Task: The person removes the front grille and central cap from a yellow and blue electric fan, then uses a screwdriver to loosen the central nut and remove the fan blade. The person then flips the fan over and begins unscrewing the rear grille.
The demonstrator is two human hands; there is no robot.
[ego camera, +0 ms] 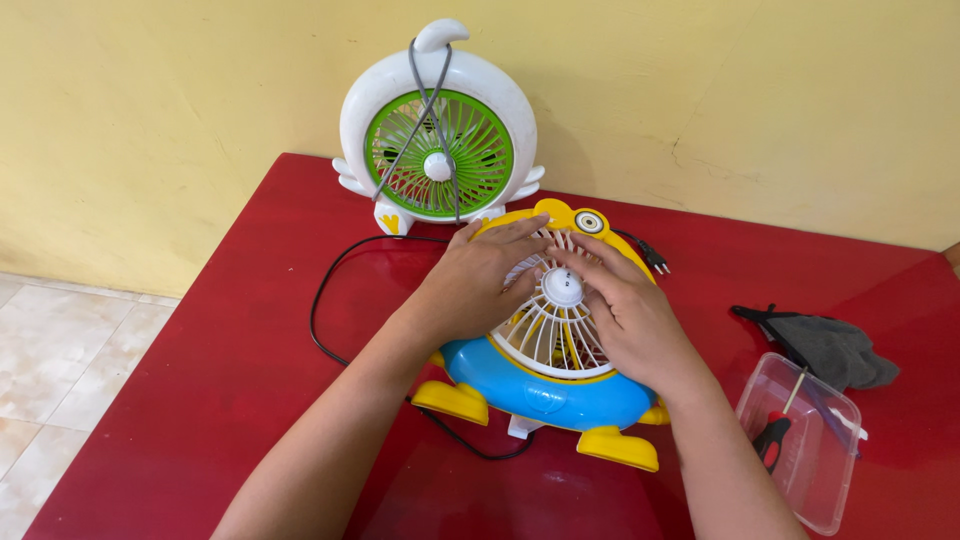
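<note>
A small toy-shaped fan (545,385) with a blue and yellow body and yellow feet lies on its back on the red table (250,330). Its white front grille (556,330) faces up. My left hand (478,280) lies flat on the grille's upper left part, fingers spread toward the yellow top. My right hand (630,318) presses on the grille's right side, fingertips next to the white centre cap (562,287). Neither hand grips a tool.
A white fan with a green grille (438,135) stands against the yellow wall, a grey cord looped over it. A black power cord (330,300) with plug (652,257) runs behind. At right lie a grey cloth (835,350) and a clear plastic box (810,440) holding a red-handled screwdriver.
</note>
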